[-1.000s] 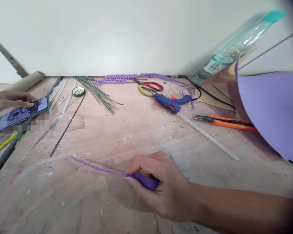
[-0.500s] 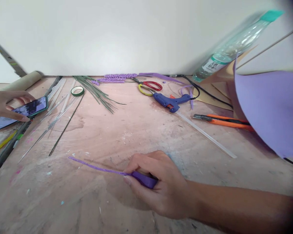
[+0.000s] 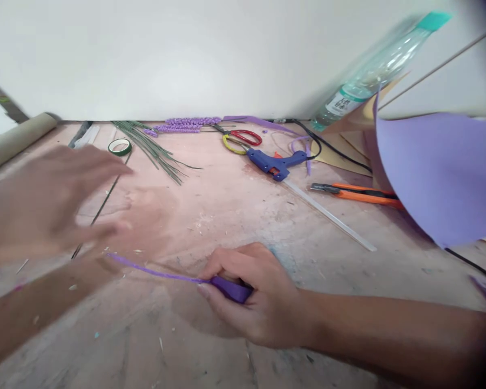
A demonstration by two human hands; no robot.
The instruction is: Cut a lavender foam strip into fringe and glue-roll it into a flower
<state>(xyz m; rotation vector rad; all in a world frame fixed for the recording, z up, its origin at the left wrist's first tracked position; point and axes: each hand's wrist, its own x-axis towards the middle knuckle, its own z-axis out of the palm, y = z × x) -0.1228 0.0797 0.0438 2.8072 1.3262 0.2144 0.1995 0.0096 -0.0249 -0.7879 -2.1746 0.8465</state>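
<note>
My right hand (image 3: 259, 302) rests on the wooden table (image 3: 227, 205), pinched shut on the thick end of a purple strip (image 3: 154, 273). The strip's thin tail runs left along the table. My left hand (image 3: 44, 205) hovers at the left, just above and beyond that tail. It is blurred by motion, with its fingers stretched out and nothing in it. The phone it held is not in view.
Farther back lie a blue glue gun (image 3: 275, 162), red and yellow scissors (image 3: 241, 139), an orange utility knife (image 3: 356, 194), a clear glue stick (image 3: 328, 215), a green tape roll (image 3: 119, 146), green wires (image 3: 154, 148) and purple flower spikes (image 3: 182, 124). At the right a purple foam sheet (image 3: 437, 173) stands beside a plastic bottle (image 3: 372, 70).
My left hand has let go of the phone at the far left and swung right toward the strip's tail. My right hand has kept its grip and stayed in place.
</note>
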